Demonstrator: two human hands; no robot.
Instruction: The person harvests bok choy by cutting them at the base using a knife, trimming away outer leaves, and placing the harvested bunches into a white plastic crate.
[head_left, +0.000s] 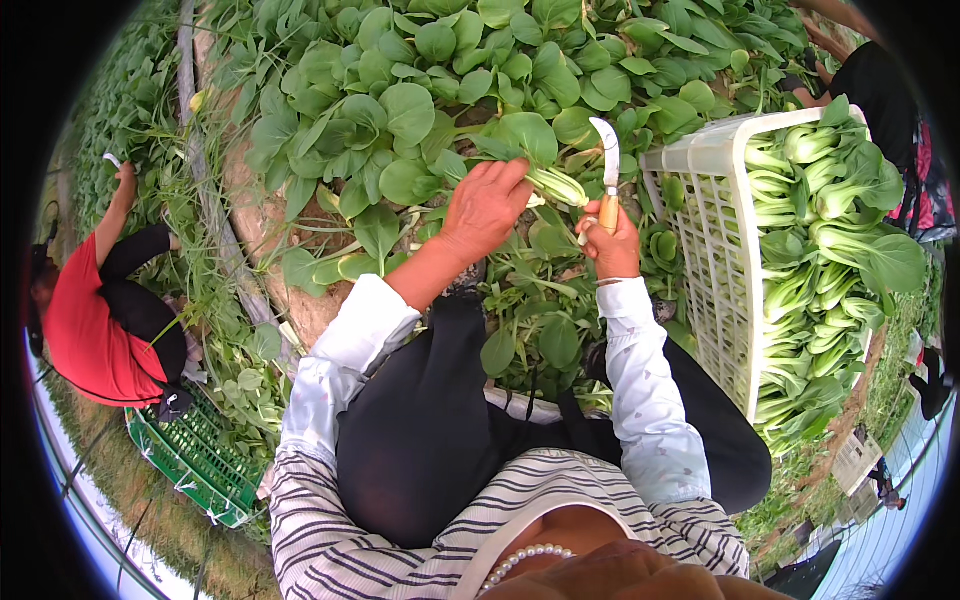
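Note:
My left hand (487, 206) is closed around a head of bok choy (556, 186), its pale cut base pointing right and its leaves spreading to the upper left. Just right of that base, my right hand (613, 240) grips the wooden handle of a curved harvesting knife (609, 154), the blade upright with its tip hooked to the left. Blade and stalks are apart. Growing bok choy plants (409, 112) fill the bed in front of me. Loose leaves (559, 341) lie on the ground between my knees.
At my right a white plastic crate (752, 225) is packed with bok choy heads (814, 255). On the left, a person in red (101, 330) crouches with a knife beside a green crate (191, 465). Another person (874, 90) is at the upper right. A grey hose-like strip (217, 210) runs along the bed.

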